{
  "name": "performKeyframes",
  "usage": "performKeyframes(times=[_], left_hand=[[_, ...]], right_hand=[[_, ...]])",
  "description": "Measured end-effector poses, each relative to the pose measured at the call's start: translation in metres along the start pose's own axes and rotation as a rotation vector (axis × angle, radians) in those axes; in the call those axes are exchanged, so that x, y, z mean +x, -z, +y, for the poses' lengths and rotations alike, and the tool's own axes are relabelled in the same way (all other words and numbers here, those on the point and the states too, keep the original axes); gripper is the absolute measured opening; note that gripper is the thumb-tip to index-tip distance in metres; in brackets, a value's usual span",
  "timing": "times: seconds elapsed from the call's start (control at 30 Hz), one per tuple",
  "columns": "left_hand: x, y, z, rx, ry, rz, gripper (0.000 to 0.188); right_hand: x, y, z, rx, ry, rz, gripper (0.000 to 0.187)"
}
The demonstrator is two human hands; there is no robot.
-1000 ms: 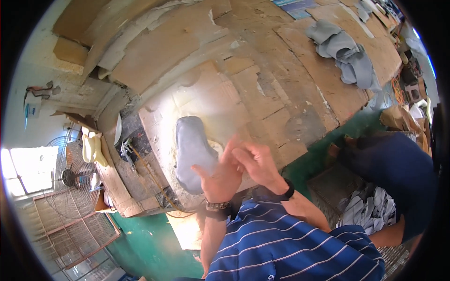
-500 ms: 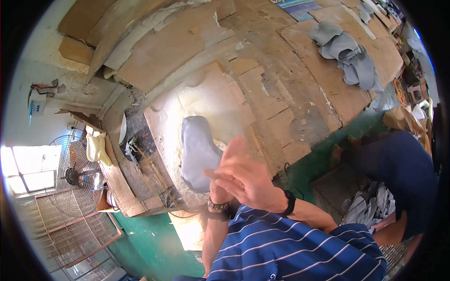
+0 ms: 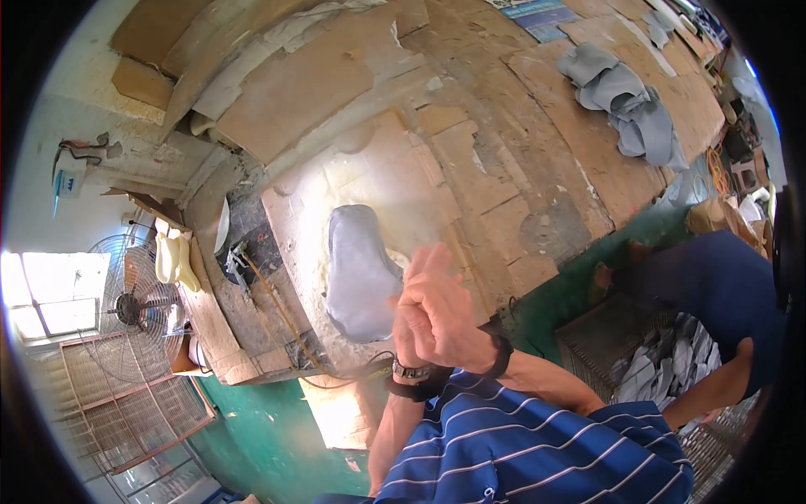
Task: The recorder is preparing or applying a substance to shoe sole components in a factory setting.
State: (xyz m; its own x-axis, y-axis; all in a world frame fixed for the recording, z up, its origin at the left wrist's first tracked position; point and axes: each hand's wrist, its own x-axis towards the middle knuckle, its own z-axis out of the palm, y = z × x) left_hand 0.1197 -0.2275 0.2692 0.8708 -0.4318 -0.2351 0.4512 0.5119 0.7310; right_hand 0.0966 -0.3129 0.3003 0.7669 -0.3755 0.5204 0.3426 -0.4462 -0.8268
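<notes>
My right hand (image 3: 449,315), with a black band at its wrist, lies across my left hand (image 3: 405,338), which has a metal-banded watch below it. The two hands touch and overlap, and motion smears their fingers. Some fingers point up and away, but I cannot tell for sure whose they are. Nothing held shows between them. Just left of my hands, a smooth grey saddle-shaped pad (image 3: 359,273) lies with its narrow end away from me, on a pale, stained board (image 3: 294,197) under bright light.
Grey cut pieces (image 3: 625,105) are heaped at the far right of the cardboard-covered bench (image 3: 504,118). A spray gun (image 3: 238,262) with a hose and pale yellow foam pieces (image 3: 174,260) lie left, near a fan (image 3: 130,309). At right, another person (image 3: 705,277) is beside a basket of grey strips (image 3: 672,361).
My right hand has shifted slightly left and turned, and its fingers look more bent. The hands stay together. The pad lies where it was. The other person's arm at right has moved into fuller view.
</notes>
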Motion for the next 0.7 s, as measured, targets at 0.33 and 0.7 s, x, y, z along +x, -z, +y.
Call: performKeyframes(times=[0.33, 0.7], left_hand=[[0.004, 0.009, 0.006, -0.021, -0.068, -0.093, 0.101], [-0.005, 0.02, -0.019, 0.019, -0.297, -0.059, 0.064]], right_hand=[[0.014, 0.012, -0.006, 0.233, -0.064, -0.053, 0.013], [0.002, 0.008, -0.006, 0.06, -0.069, -0.244, 0.014]])
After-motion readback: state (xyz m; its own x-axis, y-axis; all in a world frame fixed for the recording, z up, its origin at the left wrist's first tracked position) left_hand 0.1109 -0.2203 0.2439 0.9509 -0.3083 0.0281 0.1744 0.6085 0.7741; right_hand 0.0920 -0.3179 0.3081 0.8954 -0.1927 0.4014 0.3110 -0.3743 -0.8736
